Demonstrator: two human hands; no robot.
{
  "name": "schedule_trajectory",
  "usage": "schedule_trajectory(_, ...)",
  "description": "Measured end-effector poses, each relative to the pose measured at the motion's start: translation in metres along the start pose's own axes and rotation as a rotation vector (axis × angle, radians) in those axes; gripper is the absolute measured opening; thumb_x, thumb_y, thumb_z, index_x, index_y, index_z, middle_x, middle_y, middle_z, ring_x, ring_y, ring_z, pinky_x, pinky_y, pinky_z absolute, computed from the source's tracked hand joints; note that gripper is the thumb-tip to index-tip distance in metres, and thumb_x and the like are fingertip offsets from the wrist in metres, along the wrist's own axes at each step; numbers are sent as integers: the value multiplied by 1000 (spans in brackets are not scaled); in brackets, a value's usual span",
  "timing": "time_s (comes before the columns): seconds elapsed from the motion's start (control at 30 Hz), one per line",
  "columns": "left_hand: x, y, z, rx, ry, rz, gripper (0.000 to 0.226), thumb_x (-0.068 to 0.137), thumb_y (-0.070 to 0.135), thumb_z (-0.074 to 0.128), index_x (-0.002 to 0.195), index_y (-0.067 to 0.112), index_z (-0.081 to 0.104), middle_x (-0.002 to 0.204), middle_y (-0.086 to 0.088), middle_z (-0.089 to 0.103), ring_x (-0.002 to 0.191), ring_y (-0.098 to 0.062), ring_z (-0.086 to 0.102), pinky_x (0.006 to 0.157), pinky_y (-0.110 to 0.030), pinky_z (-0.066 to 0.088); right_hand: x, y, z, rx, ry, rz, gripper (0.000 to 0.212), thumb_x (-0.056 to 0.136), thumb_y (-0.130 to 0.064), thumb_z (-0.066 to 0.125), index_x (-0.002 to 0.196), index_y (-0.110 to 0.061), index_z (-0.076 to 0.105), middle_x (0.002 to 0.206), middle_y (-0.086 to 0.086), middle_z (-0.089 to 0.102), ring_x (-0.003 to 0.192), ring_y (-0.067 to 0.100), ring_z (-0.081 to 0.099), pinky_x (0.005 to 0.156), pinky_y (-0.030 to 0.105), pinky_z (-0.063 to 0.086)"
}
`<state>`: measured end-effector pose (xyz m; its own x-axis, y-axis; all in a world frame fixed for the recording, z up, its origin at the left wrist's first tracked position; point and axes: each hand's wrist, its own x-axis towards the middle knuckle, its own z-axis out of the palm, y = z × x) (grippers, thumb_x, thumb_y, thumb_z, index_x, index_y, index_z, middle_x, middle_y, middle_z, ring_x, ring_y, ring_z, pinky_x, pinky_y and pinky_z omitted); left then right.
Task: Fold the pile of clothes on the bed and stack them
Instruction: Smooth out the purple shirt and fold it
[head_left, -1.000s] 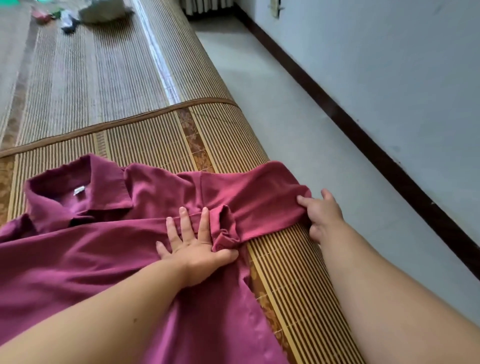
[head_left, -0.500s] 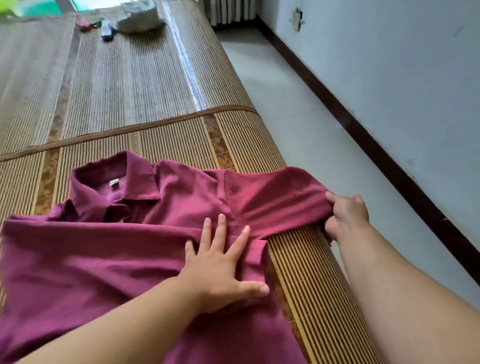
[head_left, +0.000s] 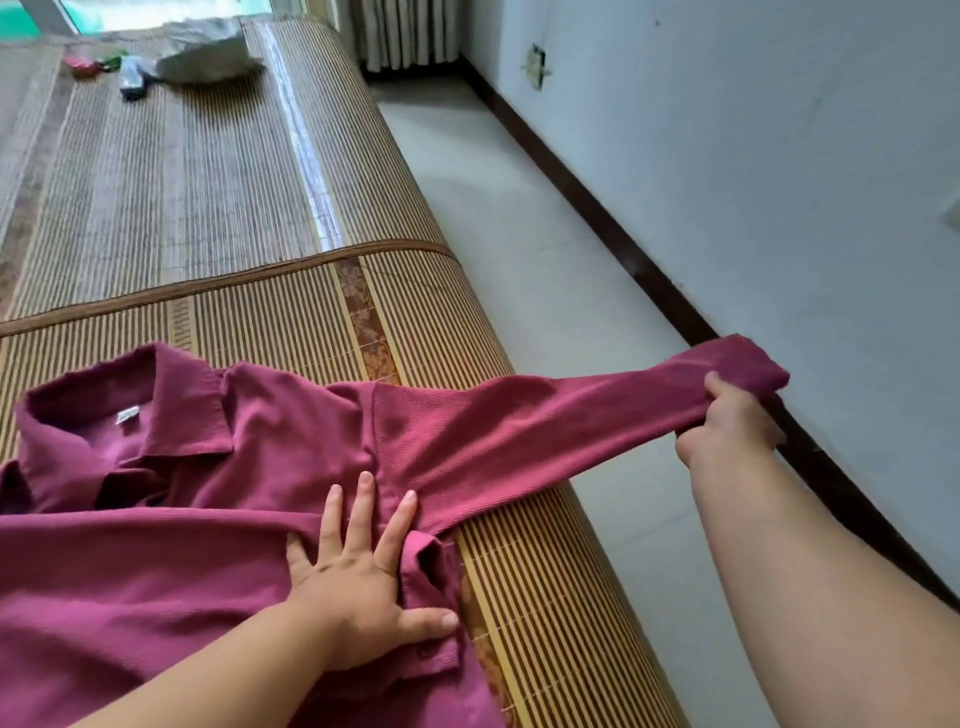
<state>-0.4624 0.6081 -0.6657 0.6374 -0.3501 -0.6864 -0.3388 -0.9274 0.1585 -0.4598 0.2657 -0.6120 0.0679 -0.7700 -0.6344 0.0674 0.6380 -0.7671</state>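
A maroon collared shirt (head_left: 171, 551) lies spread on the bamboo mat of the bed (head_left: 234, 197), collar toward the far side. My left hand (head_left: 363, 582) presses flat on the shirt near the armpit seam, fingers spread. My right hand (head_left: 727, 426) grips the cuff end of the shirt's long sleeve (head_left: 545, 415) and holds it stretched out past the bed's right edge, above the floor.
At the bed's far end lie a pale crumpled cloth (head_left: 208, 57) and some small coloured items (head_left: 104, 67). A tiled floor strip (head_left: 519, 218) runs between the bed and the wall (head_left: 779, 156) with its dark baseboard. A radiator (head_left: 405, 31) stands at the back.
My right hand has pulled the sleeve out to the right, from bunched at the bed edge to stretched over the floor. My left hand stays pressed on the shirt.
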Motion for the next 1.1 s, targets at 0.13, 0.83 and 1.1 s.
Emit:
schedule_trajectory(0.13, -1, 1, -1, 16, -9, -22, 124, 18, 106, 13, 108, 55, -54, 119, 9, -68, 122, -22, -53, 106, -68, -7, 1, -38, -1, 36, -146, -26, 34, 74, -18, 82, 101, -19, 61, 106, 3, 69, 86, 22, 69, 78, 42, 58)
schedule_trajectory(0.83, -88, -12, -62, -1277, 282, 200, 86, 51, 71, 67, 129, 38, 52, 143, 6, 50, 144, -13, 26, 117, -42, 18, -231, -7, -3, -335, -1106, -370, 24, 94, -17, 58, 80, -26, 75, 82, -1, 70, 79, 15, 65, 78, 35, 52)
schedule_trajectory(1.1, -186, -103, -69, -2194, 134, 248, 44, 80, 49, 58, 83, 9, 74, 91, -15, 70, 80, -27, 70, 72, -37, 59, -376, 157, -38, -1304, -1646, -896, 67, 82, -19, 50, 147, -17, 36, 159, 1, 24, 147, 14, 11, 119, 43, 5)
